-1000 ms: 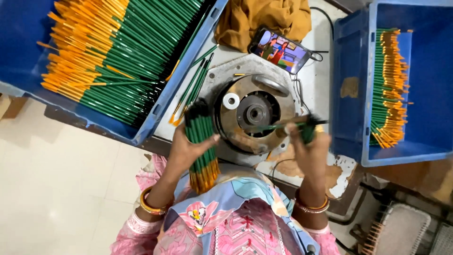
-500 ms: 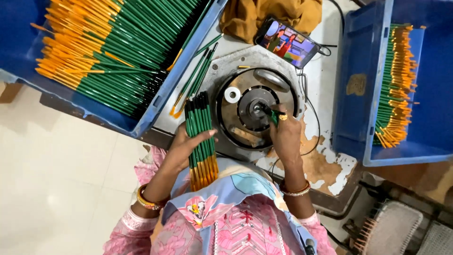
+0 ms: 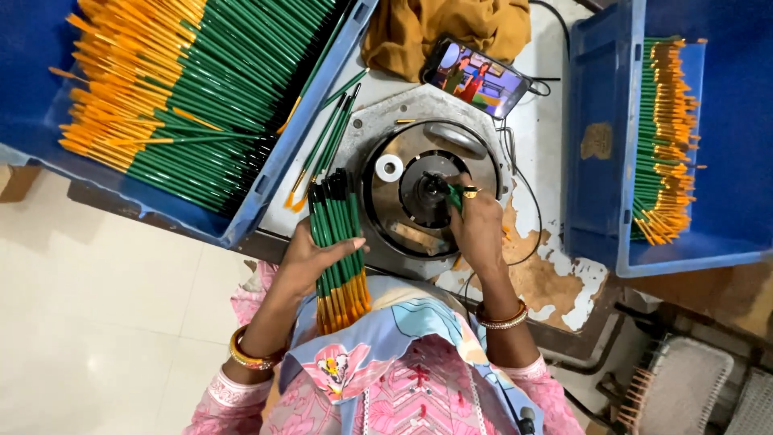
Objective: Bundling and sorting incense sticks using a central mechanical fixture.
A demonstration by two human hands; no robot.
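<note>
The fingers (image 3: 465, 196) of the right hand (image 3: 478, 228) pinch narrowly around a single green brush (image 3: 454, 196), pressing its end toward the dark hub at the middle of the round metal machine (image 3: 424, 193) on the tabletop (image 3: 538, 145). The left hand (image 3: 310, 259) wraps closed around a bundle of green-handled brushes (image 3: 338, 242), held upright-ish at the tabletop's near edge, black tips away from the body and orange ends toward it. Each brush looks light, slim and stiff, with a smooth painted handle that could slip; it seems best gripped at mid-handle, clear of the soft tip, while the bundle needs a full wrap of the palm so none slide out. The machine is a steel disc on an angular grey plate, with a small white ring (image 3: 389, 167) lying on it. A few loose brushes (image 3: 326, 145) lie just beside the plate. To the left, a blue plastic crate (image 3: 266, 181) holds a dense heap of the same green-and-orange brushes; to the right, a second blue crate (image 3: 600, 201) holds a neater row. Beyond the machine a phone (image 3: 475, 78) with a lit screen leans on a crumpled mustard cloth (image 3: 419, 32). The tabletop's white coating is chipped to brown near the right wrist.
</note>
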